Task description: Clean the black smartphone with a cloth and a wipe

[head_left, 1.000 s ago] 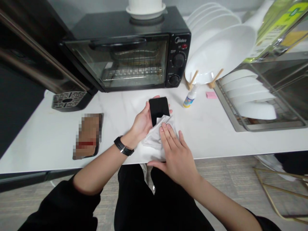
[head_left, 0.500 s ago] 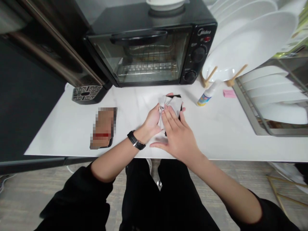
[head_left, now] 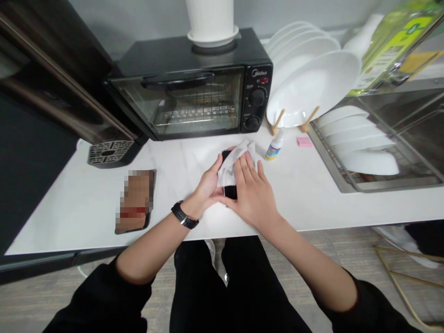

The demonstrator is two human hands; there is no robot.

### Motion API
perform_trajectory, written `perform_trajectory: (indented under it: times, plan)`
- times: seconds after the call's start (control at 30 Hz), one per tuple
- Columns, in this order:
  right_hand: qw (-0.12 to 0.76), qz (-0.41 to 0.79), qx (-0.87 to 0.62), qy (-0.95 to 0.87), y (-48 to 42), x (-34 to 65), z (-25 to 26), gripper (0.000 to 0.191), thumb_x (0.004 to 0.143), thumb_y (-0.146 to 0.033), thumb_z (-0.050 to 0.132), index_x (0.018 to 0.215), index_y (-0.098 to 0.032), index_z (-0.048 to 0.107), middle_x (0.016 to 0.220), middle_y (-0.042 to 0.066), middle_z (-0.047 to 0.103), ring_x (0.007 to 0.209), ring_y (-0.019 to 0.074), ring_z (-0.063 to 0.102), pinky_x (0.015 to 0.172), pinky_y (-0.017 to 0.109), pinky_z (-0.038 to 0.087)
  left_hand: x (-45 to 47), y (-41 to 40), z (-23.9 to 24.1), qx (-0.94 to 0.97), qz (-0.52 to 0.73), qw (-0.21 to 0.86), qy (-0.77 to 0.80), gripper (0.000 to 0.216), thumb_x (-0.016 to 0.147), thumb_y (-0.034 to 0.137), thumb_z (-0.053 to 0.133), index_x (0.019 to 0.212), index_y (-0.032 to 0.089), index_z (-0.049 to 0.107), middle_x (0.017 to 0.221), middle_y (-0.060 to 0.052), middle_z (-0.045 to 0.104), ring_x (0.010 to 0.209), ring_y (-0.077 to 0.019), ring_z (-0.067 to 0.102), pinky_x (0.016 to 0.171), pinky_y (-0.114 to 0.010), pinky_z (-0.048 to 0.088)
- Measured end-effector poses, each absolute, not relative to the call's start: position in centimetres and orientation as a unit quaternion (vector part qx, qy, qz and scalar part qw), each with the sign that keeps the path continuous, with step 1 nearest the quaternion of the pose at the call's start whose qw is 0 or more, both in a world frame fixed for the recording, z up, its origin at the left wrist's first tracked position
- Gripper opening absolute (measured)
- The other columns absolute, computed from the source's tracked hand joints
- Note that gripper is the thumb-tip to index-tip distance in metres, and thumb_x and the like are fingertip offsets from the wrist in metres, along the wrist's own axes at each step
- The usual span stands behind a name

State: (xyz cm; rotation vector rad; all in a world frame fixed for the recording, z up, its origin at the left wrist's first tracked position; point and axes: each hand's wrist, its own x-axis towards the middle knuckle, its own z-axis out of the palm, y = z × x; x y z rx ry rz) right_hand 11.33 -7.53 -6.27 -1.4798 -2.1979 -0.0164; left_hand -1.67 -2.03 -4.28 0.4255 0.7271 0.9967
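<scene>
My left hand (head_left: pixel 207 184) grips a black phone (head_left: pixel 230 191) by its left edge, just above the white counter (head_left: pixel 312 189). A pale grey cloth (head_left: pixel 233 162) lies over most of the phone's screen. My right hand (head_left: pixel 252 192) presses on the cloth with its fingers stretched flat and close together. Only a dark strip of the phone shows below the cloth and a corner above it. A black watch (head_left: pixel 183 215) sits on my left wrist.
A second phone (head_left: pixel 135 200) lies flat to the left. A black toaster oven (head_left: pixel 194 90) stands behind, with a small spray bottle (head_left: pixel 274 147) and a pink pad (head_left: pixel 304 141) to the right. White plates (head_left: pixel 312 85) lean in a rack beside a sink drainer (head_left: pixel 367 152).
A second ago the phone's screen was bare and the cloth lay on the counter under my right hand. The cloth now covers the screen, with my right hand rubbing over it.
</scene>
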Motion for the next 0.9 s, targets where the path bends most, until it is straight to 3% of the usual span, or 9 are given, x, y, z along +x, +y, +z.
perform_trajectory:
  times: [0.1,0.27,0.33,0.53,0.73,0.9]
  plan:
    - [0.243,-0.002,-0.518,-0.821,-6.0,9.9,-6.1,0.117,0.095,-0.090,0.039,0.160,0.007,0.044,0.168,0.031,0.047,0.164,0.0423,0.042,0.139,0.063,0.030,-1.9,-2.0,-4.1,0.156,0.439,0.807,0.363,0.061,0.110,0.056,0.044,0.156,0.018,0.059,0.142,-0.010,0.076,0.144,-0.0249,0.067,0.138,-0.042,0.041]
    - [0.237,-0.013,-0.465,-0.853,-11.0,9.4,-7.4,0.121,0.089,-0.096,0.042,0.157,0.004,0.051,0.164,0.025,0.055,0.160,0.0376,0.049,0.136,0.055,0.040,-2.2,-2.4,-3.4,0.208,0.451,0.801,0.335,0.056,0.111,0.054,0.042,0.163,0.033,0.048,0.127,-0.007,0.081,0.113,-0.0241,0.081,0.132,-0.054,0.046]
    - [0.230,-0.018,-0.464,-0.855,-13.6,10.1,-7.8,0.119,0.089,-0.095,0.041,0.153,0.003,0.055,0.160,0.024,0.060,0.156,0.0372,0.054,0.132,0.054,0.046,-2.1,-2.5,-3.4,0.233,0.455,0.791,0.336,0.054,0.111,0.054,0.041,0.160,0.033,0.050,0.126,-0.007,0.081,0.108,-0.0253,0.082,0.129,-0.059,0.048]
    - [0.206,-0.014,-0.506,-0.837,-16.7,12.3,-7.7,0.109,0.093,-0.090,0.040,0.154,-0.001,0.055,0.161,0.020,0.060,0.155,0.0368,0.055,0.127,0.057,0.050,-2.0,-2.3,-3.8,0.263,0.461,0.782,0.326,0.050,0.109,0.057,0.043,0.151,0.034,0.057,0.134,-0.009,0.078,0.123,-0.0296,0.078,0.126,-0.058,0.052]
    - [0.247,-0.002,-0.569,-0.785,-10.3,10.9,-6.6,0.116,0.092,-0.092,0.037,0.155,0.004,0.052,0.160,0.031,0.056,0.158,0.0431,0.051,0.134,0.065,0.039,-1.7,-2.1,-4.0,0.244,0.479,0.764,0.357,0.047,0.110,0.052,0.045,0.146,0.029,0.065,0.148,-0.004,0.073,0.142,-0.0229,0.068,0.135,-0.042,0.046]
    - [0.254,0.015,-0.550,-0.795,-6.0,9.1,-5.5,0.113,0.098,-0.087,0.037,0.163,0.004,0.043,0.171,0.028,0.044,0.166,0.0388,0.040,0.140,0.061,0.030,-1.9,-1.8,-4.4,0.208,0.448,0.777,0.390,0.057,0.109,0.057,0.045,0.147,0.020,0.065,0.141,-0.007,0.077,0.142,-0.0248,0.068,0.132,-0.042,0.050]
